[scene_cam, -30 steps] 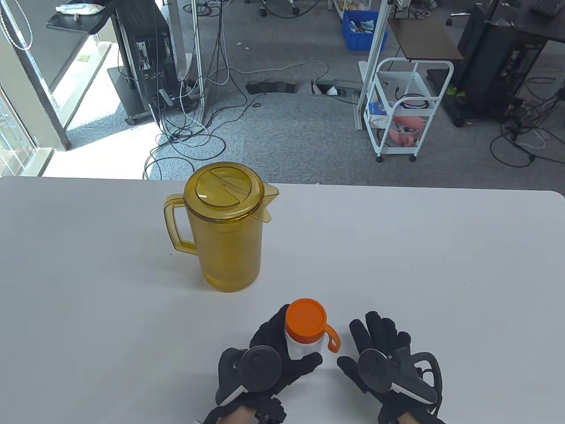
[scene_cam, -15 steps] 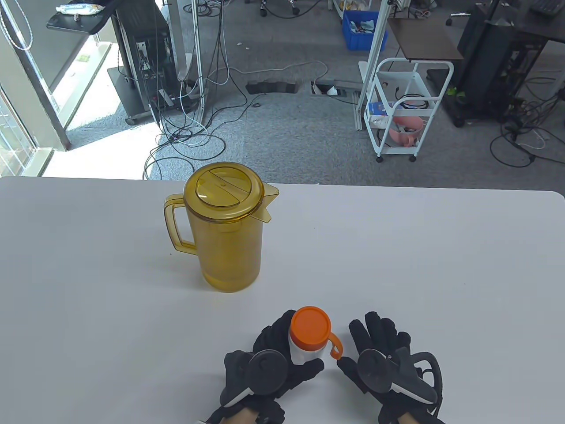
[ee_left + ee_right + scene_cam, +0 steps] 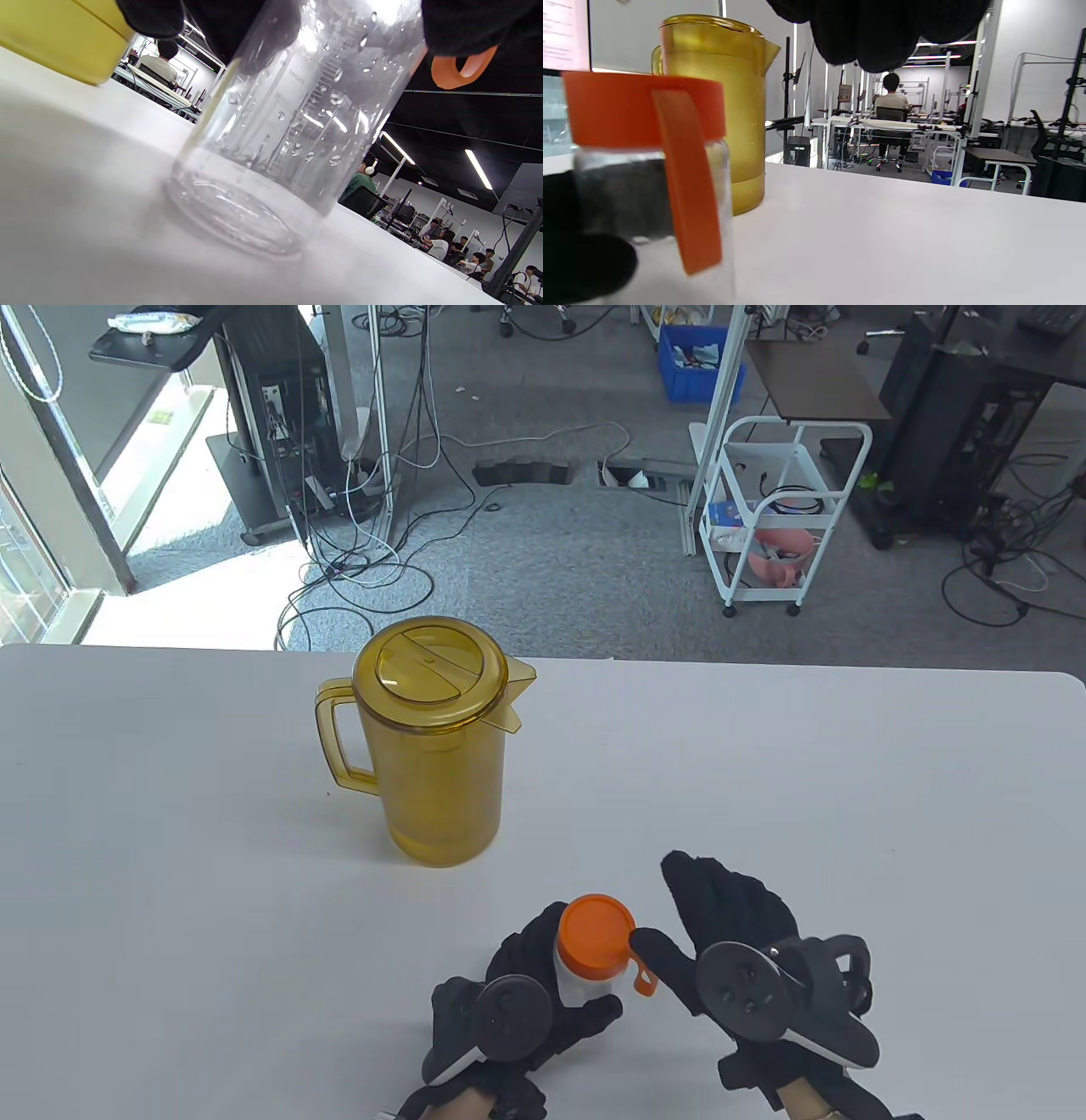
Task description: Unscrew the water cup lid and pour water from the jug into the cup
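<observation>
A clear water cup [image 3: 579, 982] with an orange screw lid [image 3: 596, 931] and an orange carry strap [image 3: 645, 980] stands upright near the table's front edge. My left hand [image 3: 564, 976] grips the cup's body, fingers behind it and thumb in front. My right hand [image 3: 670, 912] is beside the lid with its fingers stretched forward and its thumb tip against the lid's right edge. The amber jug [image 3: 428, 746], lid on and handle to the left, stands behind the cup. The left wrist view shows the wet cup [image 3: 288, 140] resting on the table. In the right wrist view, the lid [image 3: 640, 108] sits in front of the jug [image 3: 721, 106].
The white table [image 3: 848, 814] runs wide to the left and right of the hands. Beyond its far edge lie a carpeted floor with cables, a white trolley [image 3: 780, 517] and a blue crate [image 3: 696, 360].
My right hand has moved forward and left from the table beside the cup, and its thumb now meets the lid. My left hand shifted the cup slightly right, then held still.
</observation>
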`<act>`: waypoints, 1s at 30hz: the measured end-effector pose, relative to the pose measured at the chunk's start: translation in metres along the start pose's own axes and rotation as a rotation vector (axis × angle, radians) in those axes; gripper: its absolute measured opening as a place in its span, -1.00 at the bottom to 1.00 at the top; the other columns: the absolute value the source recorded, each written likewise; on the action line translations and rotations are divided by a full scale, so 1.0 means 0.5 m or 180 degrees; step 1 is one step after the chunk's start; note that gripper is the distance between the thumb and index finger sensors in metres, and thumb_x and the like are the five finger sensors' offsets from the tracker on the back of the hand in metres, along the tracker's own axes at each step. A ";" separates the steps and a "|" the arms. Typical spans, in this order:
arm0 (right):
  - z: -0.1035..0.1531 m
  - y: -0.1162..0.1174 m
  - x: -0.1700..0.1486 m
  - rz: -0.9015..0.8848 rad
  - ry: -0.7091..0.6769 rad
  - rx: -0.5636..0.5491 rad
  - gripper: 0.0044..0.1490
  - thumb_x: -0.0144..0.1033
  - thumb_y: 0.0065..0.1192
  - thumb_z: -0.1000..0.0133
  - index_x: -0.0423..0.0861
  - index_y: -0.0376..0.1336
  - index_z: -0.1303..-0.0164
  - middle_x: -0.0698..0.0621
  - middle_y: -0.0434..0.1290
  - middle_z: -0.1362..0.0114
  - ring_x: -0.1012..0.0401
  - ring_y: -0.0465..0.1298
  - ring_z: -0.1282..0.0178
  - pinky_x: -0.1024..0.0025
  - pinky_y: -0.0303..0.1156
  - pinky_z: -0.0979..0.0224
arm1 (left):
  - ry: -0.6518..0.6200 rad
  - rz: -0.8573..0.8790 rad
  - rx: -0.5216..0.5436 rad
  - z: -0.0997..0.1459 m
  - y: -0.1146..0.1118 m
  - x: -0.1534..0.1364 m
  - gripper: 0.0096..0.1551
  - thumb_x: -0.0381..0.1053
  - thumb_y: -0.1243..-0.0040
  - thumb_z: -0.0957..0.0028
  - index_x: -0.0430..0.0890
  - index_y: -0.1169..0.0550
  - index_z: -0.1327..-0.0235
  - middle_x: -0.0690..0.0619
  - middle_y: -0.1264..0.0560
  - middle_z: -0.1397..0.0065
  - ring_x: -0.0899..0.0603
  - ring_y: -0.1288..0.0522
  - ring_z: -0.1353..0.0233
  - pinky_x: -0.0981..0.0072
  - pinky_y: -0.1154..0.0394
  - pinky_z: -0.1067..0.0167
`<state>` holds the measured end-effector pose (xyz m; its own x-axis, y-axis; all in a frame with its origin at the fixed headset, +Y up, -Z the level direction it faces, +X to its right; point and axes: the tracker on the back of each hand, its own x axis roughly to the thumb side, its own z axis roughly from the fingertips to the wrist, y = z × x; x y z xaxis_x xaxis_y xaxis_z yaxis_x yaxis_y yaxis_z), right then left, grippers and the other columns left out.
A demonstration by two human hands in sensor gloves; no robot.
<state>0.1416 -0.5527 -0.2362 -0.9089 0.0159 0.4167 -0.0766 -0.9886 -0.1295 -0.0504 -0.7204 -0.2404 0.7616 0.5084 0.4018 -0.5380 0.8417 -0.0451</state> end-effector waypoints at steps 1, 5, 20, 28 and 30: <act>-0.019 -0.012 0.017 0.0027 -0.0071 0.0249 0.08 0.37 -0.12 -0.25 -0.20 0.03 -0.76 -0.34 0.31 -0.61 -0.27 0.42 -0.43 -0.26 0.28 -0.36 | 0.0002 0.0004 -0.0005 0.000 0.000 0.000 0.40 0.67 0.08 -0.01 -0.26 0.16 -0.72 -0.11 -0.09 -0.71 -0.14 -0.34 -0.67 -0.25 -0.23 -0.57; -0.082 -0.014 0.075 0.0436 -0.0242 0.0880 0.12 0.43 -0.09 -0.19 -0.17 0.06 -0.75 -0.32 0.34 -0.59 -0.26 0.46 -0.39 -0.22 0.34 -0.30 | 0.0004 0.0028 -0.0035 -0.001 0.000 -0.001 0.41 0.67 0.09 -0.01 -0.26 0.18 -0.72 -0.11 -0.08 -0.71 -0.14 -0.33 -0.68 -0.25 -0.22 -0.58; -0.131 0.034 0.118 0.0835 -0.0537 0.1495 0.07 0.36 0.02 -0.16 -0.16 0.08 -0.70 -0.30 0.39 -0.44 0.00 0.59 -0.11 0.06 0.48 -0.14 | -0.0022 -0.0048 -0.0040 -0.003 0.001 0.002 0.40 0.68 0.11 -0.01 -0.27 0.15 -0.71 -0.12 -0.12 -0.71 -0.14 -0.36 -0.66 -0.23 -0.22 -0.58; -0.116 0.045 0.130 0.0876 -0.1086 0.1667 0.00 0.08 0.30 -0.11 0.13 -0.10 -0.67 -0.23 0.00 -0.75 -0.20 0.29 -0.58 -0.26 0.21 -0.49 | -0.0076 -0.0182 -0.0047 -0.005 0.003 0.002 0.39 0.69 0.15 -0.01 -0.28 0.14 -0.71 -0.11 -0.14 -0.69 -0.12 -0.38 -0.64 -0.22 -0.23 -0.57; -0.109 0.045 0.143 0.1095 -0.1210 0.1694 0.01 -0.05 0.36 -0.09 0.18 -0.14 -0.63 -0.14 -0.09 -0.78 -0.22 0.17 -0.68 -0.33 0.07 -0.55 | -0.0063 -0.0196 -0.0051 -0.004 0.002 0.003 0.40 0.69 0.16 -0.02 -0.28 0.14 -0.71 -0.11 -0.14 -0.69 -0.12 -0.38 -0.65 -0.23 -0.23 -0.57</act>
<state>0.0525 -0.5659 -0.2587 -0.6334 -0.2655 0.7268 0.4842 -0.8687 0.1046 -0.0490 -0.7185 -0.2418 0.7858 0.4520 0.4222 -0.4843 0.8742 -0.0344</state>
